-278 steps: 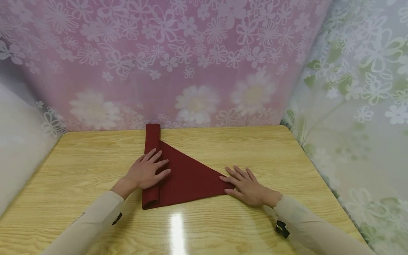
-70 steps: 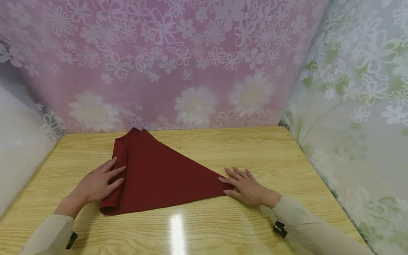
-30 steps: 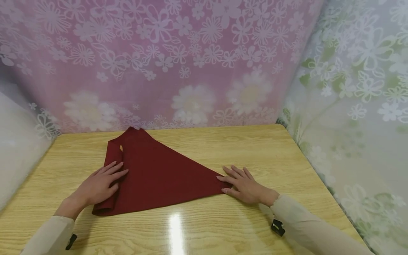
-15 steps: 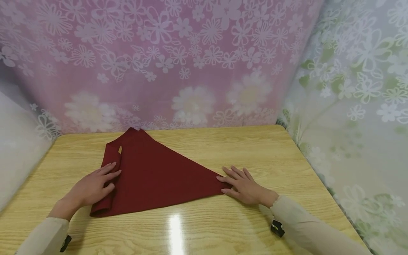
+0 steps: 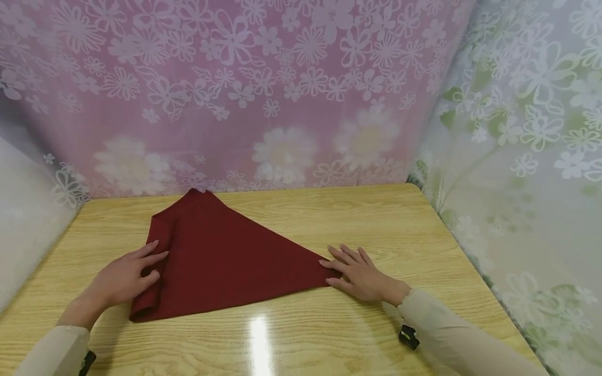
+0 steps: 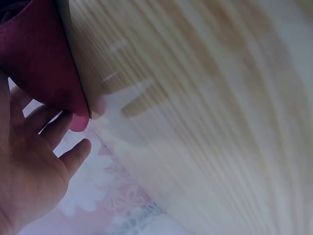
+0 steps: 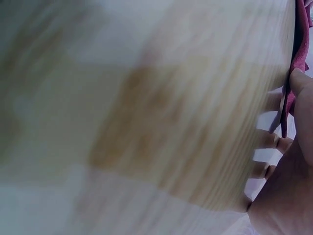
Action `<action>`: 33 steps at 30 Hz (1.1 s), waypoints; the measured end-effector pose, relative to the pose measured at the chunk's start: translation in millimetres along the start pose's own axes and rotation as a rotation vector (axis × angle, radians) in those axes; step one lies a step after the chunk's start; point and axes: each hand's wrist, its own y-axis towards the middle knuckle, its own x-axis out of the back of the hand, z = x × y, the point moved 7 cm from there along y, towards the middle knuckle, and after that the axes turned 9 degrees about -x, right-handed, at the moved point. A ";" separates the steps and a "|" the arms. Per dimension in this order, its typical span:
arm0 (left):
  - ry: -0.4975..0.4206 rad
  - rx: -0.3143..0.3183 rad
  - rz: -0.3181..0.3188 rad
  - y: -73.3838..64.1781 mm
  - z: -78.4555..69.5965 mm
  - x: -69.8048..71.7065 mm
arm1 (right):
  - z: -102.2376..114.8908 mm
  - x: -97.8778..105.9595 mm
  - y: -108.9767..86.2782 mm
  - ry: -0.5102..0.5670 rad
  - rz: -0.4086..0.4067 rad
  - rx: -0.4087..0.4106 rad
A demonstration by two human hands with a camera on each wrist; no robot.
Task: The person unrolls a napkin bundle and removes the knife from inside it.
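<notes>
A dark red cloth [image 5: 226, 256] lies on the wood-grain table, wide at the left and tapering to a narrow tip at the right. Its left edge is rolled over on itself. My left hand [image 5: 119, 277] rests on this roll with straight, spread fingers; in the left wrist view the curved red cloth [image 6: 39, 58] passes over the fingers of the left hand [image 6: 34, 161]. My right hand [image 5: 359, 274] presses the cloth's narrow tip to the table, fingers extended. The right wrist view shows the thin cloth edge [image 7: 298, 58] beside the thumb of the right hand [image 7: 288, 171].
The wood-grain table [image 5: 301, 339] ends at a pink flowered backdrop [image 5: 226, 120] behind and a pale flowered panel [image 5: 531, 156] at the right. The cloth's top corner reaches the table's far edge. A whitish panel [image 5: 28, 219] borders the left side.
From the narrower roll earlier, my left hand has moved left, and the cloth is spread wider with its rolled edge shifted left. My right hand has stayed on the tip.
</notes>
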 end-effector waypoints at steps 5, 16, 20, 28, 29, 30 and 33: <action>0.002 0.028 0.009 -13.0 11.3 4.8 | 0.2 0.3 -0.2 0.012 0.006 -0.001; 0.006 0.036 0.014 -23.0 14.7 6.1 | -0.1 2.0 -0.3 0.026 0.009 -0.004; 0.028 0.024 -0.007 -22.4 11.0 7.8 | -0.5 -0.3 -0.3 0.031 0.012 -0.008; 0.115 -0.079 -0.103 -4.7 -16.7 10.0 | -1.2 -0.7 -0.4 0.034 0.015 -0.009; 0.123 -0.086 -0.102 -2.7 -20.2 9.0 | -1.1 -0.6 -0.3 0.035 0.017 -0.009; 0.133 -0.091 -0.096 -1.0 -23.2 7.7 | -1.2 -0.9 -0.2 0.031 0.016 -0.007; 0.147 -0.091 -0.074 1.4 -28.5 3.7 | -1.1 -0.9 0.6 0.026 0.017 0.000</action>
